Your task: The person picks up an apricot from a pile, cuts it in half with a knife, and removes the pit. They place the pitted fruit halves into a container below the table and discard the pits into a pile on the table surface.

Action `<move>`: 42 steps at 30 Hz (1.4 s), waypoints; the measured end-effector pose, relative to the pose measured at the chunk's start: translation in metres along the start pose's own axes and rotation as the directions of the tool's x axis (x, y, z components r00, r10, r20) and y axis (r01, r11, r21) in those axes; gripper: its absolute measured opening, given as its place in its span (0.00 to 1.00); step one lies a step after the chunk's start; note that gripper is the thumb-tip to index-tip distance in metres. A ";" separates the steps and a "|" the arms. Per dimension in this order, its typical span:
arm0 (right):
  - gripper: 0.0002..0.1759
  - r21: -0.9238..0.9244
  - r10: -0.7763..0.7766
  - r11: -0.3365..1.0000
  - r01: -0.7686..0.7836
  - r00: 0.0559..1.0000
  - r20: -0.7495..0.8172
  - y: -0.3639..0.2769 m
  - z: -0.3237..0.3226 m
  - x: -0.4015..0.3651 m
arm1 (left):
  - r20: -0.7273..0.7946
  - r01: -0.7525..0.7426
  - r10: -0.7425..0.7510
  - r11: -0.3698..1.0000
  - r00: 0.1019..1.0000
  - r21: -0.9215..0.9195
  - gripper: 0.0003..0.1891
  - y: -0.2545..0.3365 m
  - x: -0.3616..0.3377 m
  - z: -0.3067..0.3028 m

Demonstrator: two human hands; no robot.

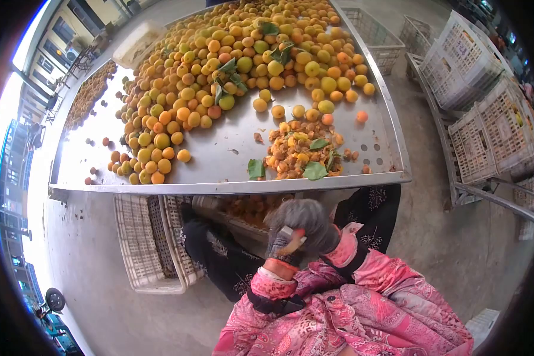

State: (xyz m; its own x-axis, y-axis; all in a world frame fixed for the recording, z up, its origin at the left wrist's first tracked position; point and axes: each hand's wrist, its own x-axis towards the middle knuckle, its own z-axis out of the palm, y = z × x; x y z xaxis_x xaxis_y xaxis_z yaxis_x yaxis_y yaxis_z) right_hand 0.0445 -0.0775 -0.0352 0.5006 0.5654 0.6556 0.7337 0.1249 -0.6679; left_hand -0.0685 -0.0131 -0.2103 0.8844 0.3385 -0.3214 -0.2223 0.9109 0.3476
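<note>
My left hand (283,243) and my right hand (310,218), both in dark grey gloves, meet in front of my lap below the table's near edge. The right one is smeared by motion, curled over the left. Small pale pieces (288,232) and a reddish spot show between them; I cannot tell what the hands hold. Just beyond them, under the table, a crate holds orange-brown fruit (252,207). Above on the metal table (219,188) lies a heap of split apricot pieces (296,151) with green leaves (315,171).
Whole apricots (231,65) cover much of the table. A pale container (138,44) sits at its far left. White crates (154,243) stand by my left leg; more crates (466,59) are stacked on a metal-framed cart at the right. The table's raised rim lies above my hands.
</note>
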 end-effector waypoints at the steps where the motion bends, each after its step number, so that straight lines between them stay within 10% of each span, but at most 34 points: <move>1: 0.09 -0.041 -0.015 0.999 0.008 0.983 -0.181 0.009 0.002 -0.005 | -0.001 -0.005 0.005 1.000 1.000 0.000 0.21 0.007 -0.044 0.046; 3: 0.12 -0.258 0.074 0.962 -0.094 0.993 -0.088 -0.038 -0.053 0.053 | -0.403 0.187 -0.098 0.964 0.910 0.188 0.23 0.059 -0.035 0.205; 4: 0.13 0.282 0.533 0.820 -0.498 0.844 -0.058 -0.043 -0.064 0.065 | -0.403 0.154 -0.051 0.961 0.914 0.229 0.22 0.063 -0.037 0.212; 5: 0.14 0.675 0.807 0.286 -0.680 0.551 0.213 -0.043 -0.070 0.069 | -0.401 0.148 -0.044 0.962 0.915 0.231 0.22 0.066 -0.037 0.216; 9: 0.18 0.208 0.484 0.754 -0.623 0.741 0.466 -0.033 -0.071 0.052 | -0.429 0.118 0.032 0.941 0.903 0.318 0.22 0.064 -0.037 0.220; 11: 0.20 0.010 0.218 0.970 -0.242 0.889 0.403 -0.038 -0.063 0.036 | -0.442 0.115 0.062 0.925 0.895 0.361 0.23 0.058 -0.036 0.208; 24: 0.17 0.072 0.321 0.917 -0.393 0.832 0.452 -0.024 -0.052 0.021 | -0.215 0.015 0.127 0.830 0.968 0.558 0.15 0.049 -0.049 0.192; 42: 0.16 -0.017 0.160 0.987 -0.162 0.942 0.294 -0.021 -0.017 0.028 | -0.532 0.033 -0.075 0.996 0.844 -0.089 0.27 0.060 -0.007 0.105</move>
State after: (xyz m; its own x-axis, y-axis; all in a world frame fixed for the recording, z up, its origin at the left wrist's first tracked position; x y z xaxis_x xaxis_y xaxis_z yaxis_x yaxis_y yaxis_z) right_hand 0.0507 -0.0780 0.0033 0.4536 0.7926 0.4075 0.6507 0.0179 -0.7591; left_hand -0.0453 0.0143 -0.0949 0.5447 0.3427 -0.7654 -0.2288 0.9388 0.2574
